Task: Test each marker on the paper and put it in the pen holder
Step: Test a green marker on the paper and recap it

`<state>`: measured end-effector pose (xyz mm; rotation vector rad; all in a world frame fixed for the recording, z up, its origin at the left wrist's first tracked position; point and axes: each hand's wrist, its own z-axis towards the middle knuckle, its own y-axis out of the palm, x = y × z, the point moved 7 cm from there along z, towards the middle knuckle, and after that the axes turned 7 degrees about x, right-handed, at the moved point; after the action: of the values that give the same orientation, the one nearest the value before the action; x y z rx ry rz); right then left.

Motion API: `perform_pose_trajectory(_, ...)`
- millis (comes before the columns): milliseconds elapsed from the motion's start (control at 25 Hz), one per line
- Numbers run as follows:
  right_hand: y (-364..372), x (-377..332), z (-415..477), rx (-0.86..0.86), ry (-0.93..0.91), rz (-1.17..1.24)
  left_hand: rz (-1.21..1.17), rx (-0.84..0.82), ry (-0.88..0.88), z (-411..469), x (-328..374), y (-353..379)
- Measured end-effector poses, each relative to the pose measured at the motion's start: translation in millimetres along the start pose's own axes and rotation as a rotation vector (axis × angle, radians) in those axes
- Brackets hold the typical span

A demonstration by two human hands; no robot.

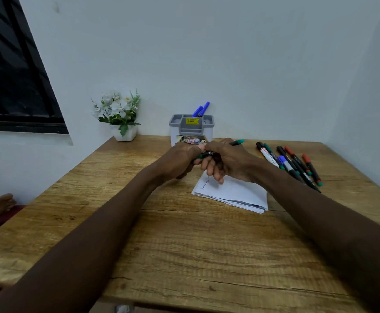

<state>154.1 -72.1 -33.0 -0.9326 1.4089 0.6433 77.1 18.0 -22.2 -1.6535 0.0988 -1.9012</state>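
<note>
Both hands hold one green marker (pixel 237 142) above the far end of the paper. My left hand (pixel 180 162) grips its left end, where a bit of green shows. My right hand (pixel 228 160) is curled round the black barrel, and the green end sticks out to the right. The white folded paper (pixel 234 192) lies on the table below with a short blue scribble near its left corner. The grey pen holder (pixel 191 126) stands by the wall behind my hands and holds two blue markers (pixel 201 109).
Several loose markers (pixel 293 164) with black, green, blue and red caps lie in a row right of the paper. A small white pot of white flowers (pixel 119 114) stands at the table's back left corner. A dark window is at the left wall.
</note>
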Motion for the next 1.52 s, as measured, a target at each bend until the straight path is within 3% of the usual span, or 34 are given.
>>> perform_pose_trajectory(120, -10.7, -6.3, -7.7, -0.026, -0.026, 0.129, -0.136, -0.036, -0.095, -1.2, -8.4, -5.5)
perform_pose_trajectory(240, -51.3, -13.2, -14.1, 0.122, -0.103, 0.256, -0.247, 0.067, -0.119, 0.5, -15.4, -24.5)
perform_pose_trajectory(360, -68.8, -6.4, -17.3, 0.215, -0.121, 0.175, -0.003, 0.110, -0.079, 4.9, -20.7, -25.5)
perform_pose_trajectory(480, -58.3, 6.5, -14.5, 0.177, -0.078, 0.136, 0.201, 0.013, -0.006, 8.7, -26.9, -17.8)
perform_pose_trajectory(600, -55.6, 17.3, -8.8, 0.214, -0.073, 0.067, 0.211, -0.075, -0.008, 9.7, -32.1, -16.1)
perform_pose_trajectory(800, -45.0, 10.5, -0.6, 0.348, -0.189, -0.268, 0.210, -0.156, 0.007, 10.9, -30.3, -9.4)
perform_pose_trajectory(1120, -35.0, 8.8, -4.1, 0.303, -0.306, -0.341, 0.324, -0.138, 0.040, 15.0, -28.3, -5.6)
perform_pose_trajectory(1520, -36.8, 9.8, -1.9, 0.282, -0.320, -0.351, 0.319, -0.137, 0.036, 15.8, -27.8, -5.9)
